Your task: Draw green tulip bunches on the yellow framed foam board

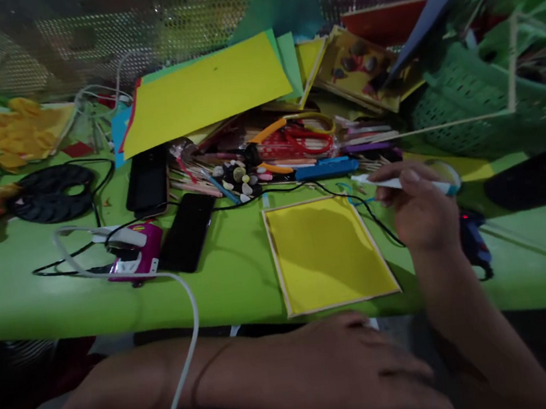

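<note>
My right hand [417,209] is raised over the green table [23,291], fingers pinched round a white pen-like tool [391,182] with a teal end, its tip pointing left. Just left of it lies a yellow sheet framed with thin wooden sticks [329,251], flat near the table's front edge. My left hand [355,371] rests low, below the table edge, fingers stretched out flat and holding nothing. A blue glue gun [474,242] lies right of my right wrist, partly hidden by it.
Behind the sheet lies a heap of sticks, scissors [302,137] and shells, and coloured paper [205,92]. Two black phones [189,232], a pink-white device [133,250] with a white cable, a black palette [53,193] and a green basket [486,103] are also there.
</note>
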Available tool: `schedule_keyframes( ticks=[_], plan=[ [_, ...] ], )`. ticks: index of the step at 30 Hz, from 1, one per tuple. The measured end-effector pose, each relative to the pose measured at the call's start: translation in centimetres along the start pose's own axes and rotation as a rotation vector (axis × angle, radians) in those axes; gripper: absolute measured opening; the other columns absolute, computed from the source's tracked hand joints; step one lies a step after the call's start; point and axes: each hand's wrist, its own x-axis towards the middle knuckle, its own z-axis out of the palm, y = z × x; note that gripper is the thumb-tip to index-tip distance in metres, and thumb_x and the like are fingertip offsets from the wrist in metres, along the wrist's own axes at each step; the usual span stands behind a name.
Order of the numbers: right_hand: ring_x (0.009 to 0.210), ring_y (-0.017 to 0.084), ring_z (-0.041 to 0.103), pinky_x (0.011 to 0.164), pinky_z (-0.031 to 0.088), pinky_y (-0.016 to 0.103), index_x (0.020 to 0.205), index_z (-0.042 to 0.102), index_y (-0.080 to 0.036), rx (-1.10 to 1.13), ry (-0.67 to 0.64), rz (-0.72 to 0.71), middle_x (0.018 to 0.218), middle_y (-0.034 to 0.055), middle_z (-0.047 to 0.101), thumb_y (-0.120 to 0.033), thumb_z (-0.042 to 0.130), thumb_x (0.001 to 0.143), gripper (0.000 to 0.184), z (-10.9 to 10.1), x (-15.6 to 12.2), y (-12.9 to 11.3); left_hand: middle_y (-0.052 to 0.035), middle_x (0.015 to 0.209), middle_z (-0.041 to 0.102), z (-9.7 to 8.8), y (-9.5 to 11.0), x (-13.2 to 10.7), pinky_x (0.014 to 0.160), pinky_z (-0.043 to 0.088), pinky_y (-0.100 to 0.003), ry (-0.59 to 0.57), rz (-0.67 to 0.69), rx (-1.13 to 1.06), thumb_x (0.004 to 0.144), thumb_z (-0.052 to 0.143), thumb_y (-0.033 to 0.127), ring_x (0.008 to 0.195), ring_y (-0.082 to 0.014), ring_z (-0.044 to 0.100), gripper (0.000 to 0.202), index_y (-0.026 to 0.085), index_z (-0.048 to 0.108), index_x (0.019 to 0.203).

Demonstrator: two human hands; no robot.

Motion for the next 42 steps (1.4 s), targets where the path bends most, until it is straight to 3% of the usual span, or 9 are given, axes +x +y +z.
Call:
schedule_keyframes(
  ticks=[2, 5, 9, 12, 16, 20, 25, 31, 42],
  plan=[
    [0.060, 0.012, 0.056, 0.053, 0.038, 0.026, 0.081, 0.084, -0.018, 0.024, -0.033, 0.089, 0.076, 0.0054, 0.073, -0.027, 0.070, 0.079, 0.016, 0.4, -0.3, 0.1, -0.0051, 0.161, 0.051, 2.3, -0.5, 0.0, 0.118, 0.044, -0.045, 0.040, -0.117, 0.176, 0.107, 0.037, 0.029, 0.147, -0.0206, 0.048, 0.050, 0.026, 0.050, 0.156],
    [0.063, 0.014, 0.061, 0.053, 0.041, 0.026, 0.089, 0.083, -0.020, 0.050, -0.095, 0.224, 0.078, 0.0038, 0.072, -0.027, 0.074, 0.075, 0.019, 1.4, -0.9, 0.4, -0.0110, 0.166, 0.044, 5.9, -1.8, 0.1, 0.120, 0.041, -0.057, 0.061, -0.190, 0.270, 0.106, 0.045, 0.039, 0.153, -0.0259, 0.042, 0.055, 0.027, 0.044, 0.159],
    [0.069, 0.017, 0.066, 0.055, 0.046, 0.027, 0.089, 0.082, -0.021, 0.033, -0.187, 0.331, 0.084, 0.0054, 0.075, -0.028, 0.079, 0.073, 0.018, 2.8, -1.5, 1.0, -0.0059, 0.166, 0.045, 7.9, -2.8, 0.1, 0.119, 0.044, -0.057, 0.080, -0.227, 0.346, 0.105, 0.046, 0.039, 0.153, -0.0237, 0.042, 0.052, 0.031, 0.048, 0.156],
    [0.074, 0.018, 0.067, 0.061, 0.050, 0.028, 0.092, 0.083, -0.021, 0.023, -0.297, 0.397, 0.086, 0.0059, 0.076, -0.028, 0.081, 0.075, 0.018, 3.7, -1.9, 1.5, -0.0031, 0.163, 0.050, 7.8, -2.9, -0.1, 0.119, 0.045, -0.054, 0.119, -0.221, 0.392, 0.107, 0.040, 0.029, 0.151, -0.0212, 0.045, 0.049, 0.034, 0.052, 0.154],
    [0.071, 0.017, 0.066, 0.062, 0.050, 0.027, 0.092, 0.082, -0.022, -0.044, -0.366, 0.470, 0.081, 0.0043, 0.076, -0.029, 0.082, 0.076, 0.017, 4.7, -2.2, 2.5, -0.0097, 0.163, 0.047, 7.2, -2.9, -0.2, 0.114, 0.046, -0.055, 0.197, -0.215, 0.288, 0.104, 0.040, 0.028, 0.150, -0.0244, 0.044, 0.052, 0.026, 0.050, 0.155],
    [0.063, 0.016, 0.061, 0.056, 0.046, 0.026, 0.085, 0.079, -0.023, -0.142, -0.340, 0.492, 0.073, 0.0018, 0.072, -0.030, 0.083, 0.075, 0.013, 5.0, -2.4, 3.5, -0.0130, 0.157, 0.053, 6.8, -3.3, -0.1, 0.110, 0.047, -0.053, 0.213, -0.244, 0.169, 0.103, 0.045, 0.029, 0.142, -0.0261, 0.050, 0.048, 0.019, 0.056, 0.148],
    [0.057, 0.015, 0.054, 0.051, 0.041, 0.026, 0.082, 0.070, -0.023, -0.255, -0.310, 0.451, 0.070, -0.0010, 0.065, -0.033, 0.083, 0.075, 0.018, 4.7, -2.9, 3.8, -0.0117, 0.151, 0.058, 7.3, -4.1, -0.3, 0.115, 0.040, -0.062, 0.233, -0.285, 0.196, 0.105, 0.040, 0.024, 0.138, -0.0259, 0.051, 0.042, 0.019, 0.059, 0.142],
    [0.055, 0.014, 0.048, 0.050, 0.036, 0.027, 0.080, 0.063, -0.022, -0.400, -0.302, 0.365, 0.066, -0.0016, 0.060, -0.036, 0.079, 0.078, 0.021, 4.9, -3.0, 3.5, -0.0093, 0.151, 0.059, 7.9, -4.2, -0.2, 0.113, 0.042, -0.067, 0.248, -0.289, 0.187, 0.106, 0.038, 0.025, 0.139, -0.0254, 0.050, 0.041, 0.020, 0.058, 0.142],
    [0.055, 0.014, 0.049, 0.050, 0.038, 0.027, 0.078, 0.063, -0.022, -0.404, -0.315, 0.358, 0.066, -0.0017, 0.060, -0.032, 0.079, 0.078, 0.018, 5.2, -2.9, 3.4, -0.0104, 0.152, 0.059, 8.2, -4.2, -0.2, 0.113, 0.042, -0.065, 0.256, -0.280, 0.189, 0.106, 0.039, 0.025, 0.139, -0.0252, 0.052, 0.041, 0.020, 0.060, 0.141]
  ],
)
